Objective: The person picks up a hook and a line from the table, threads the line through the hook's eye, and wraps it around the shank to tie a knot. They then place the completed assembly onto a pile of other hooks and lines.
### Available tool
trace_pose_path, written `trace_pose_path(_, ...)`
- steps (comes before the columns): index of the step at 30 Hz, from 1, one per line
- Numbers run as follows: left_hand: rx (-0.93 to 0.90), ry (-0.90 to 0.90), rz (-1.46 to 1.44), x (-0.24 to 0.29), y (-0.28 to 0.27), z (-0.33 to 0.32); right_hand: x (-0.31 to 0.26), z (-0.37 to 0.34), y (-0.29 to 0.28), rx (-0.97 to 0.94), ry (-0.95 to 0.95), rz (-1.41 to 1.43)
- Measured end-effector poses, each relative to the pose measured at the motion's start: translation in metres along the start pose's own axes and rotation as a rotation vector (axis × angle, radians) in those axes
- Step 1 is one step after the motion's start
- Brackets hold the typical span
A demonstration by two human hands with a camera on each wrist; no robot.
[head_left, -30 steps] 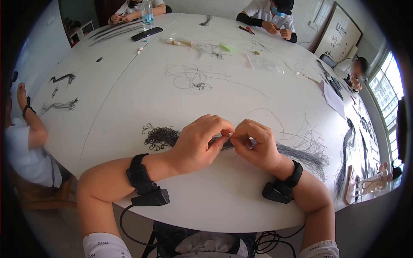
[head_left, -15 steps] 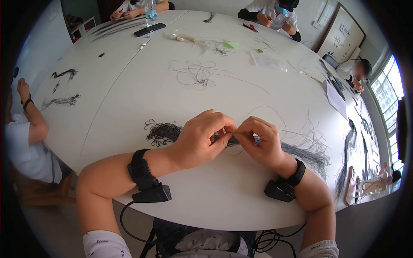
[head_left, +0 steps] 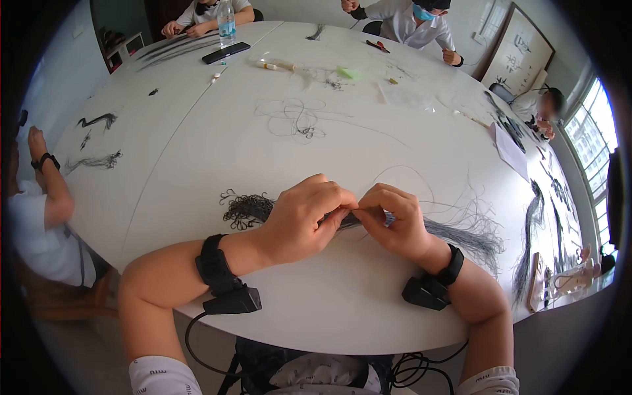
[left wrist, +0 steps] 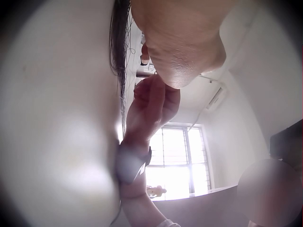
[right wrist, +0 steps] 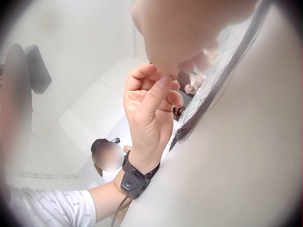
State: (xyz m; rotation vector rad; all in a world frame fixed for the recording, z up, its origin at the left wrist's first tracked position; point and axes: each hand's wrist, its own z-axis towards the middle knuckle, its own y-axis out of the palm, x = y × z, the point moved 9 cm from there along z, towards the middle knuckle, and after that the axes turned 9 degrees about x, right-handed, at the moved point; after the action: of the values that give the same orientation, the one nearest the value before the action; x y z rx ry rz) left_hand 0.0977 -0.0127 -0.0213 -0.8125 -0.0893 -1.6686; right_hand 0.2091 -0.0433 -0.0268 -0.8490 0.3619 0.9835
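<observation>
My left hand (head_left: pixel 306 217) and right hand (head_left: pixel 395 220) meet fingertip to fingertip over the table. Each pinches between thumb and fingers a tiny part of a thin strand (head_left: pixel 413 170), mostly hidden by the fingers; its loose length arcs out beyond the right hand. Under both hands lies a long bundle of fine dark strands (head_left: pixel 461 236), with small curled loops (head_left: pixel 245 209) at its left end and loose, frayed tails at the right. In the right wrist view, the left thumb and fingers press together beside the bundle (right wrist: pixel 222 78).
A loose coil of thin line (head_left: pixel 296 118) lies ahead on the white table (head_left: pixel 217 151). Farther off are a phone (head_left: pixel 226 52), a bottle (head_left: pixel 226 23), red-handled pliers (head_left: pixel 378 46) and a paper sheet (head_left: pixel 510 151). More dark bundles (head_left: pixel 530 230) lie right. Other people sit around.
Both hands stay pinched together over the bundle, with only slight finger shifts. Across the table, the masked person has raised one hand and spread the arms apart.
</observation>
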Motion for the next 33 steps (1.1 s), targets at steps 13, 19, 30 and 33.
trace_pose_path(13,-0.051,0.166,0.057,0.016,0.006,-0.002,0.0,-0.002,0.006,-0.09,0.056,0.054)
trace_pose_path(19,0.009,0.056,0.053,0.013,-0.004,0.003,0.003,-0.001,0.0,-0.016,0.068,0.066)
trace_pose_path(30,-0.038,-0.015,0.102,0.0,0.002,0.002,0.004,0.0,-0.004,0.053,0.039,0.042)
trace_pose_path(33,-0.031,0.022,0.148,0.002,0.002,0.003,0.002,0.001,-0.003,0.057,0.018,0.028)
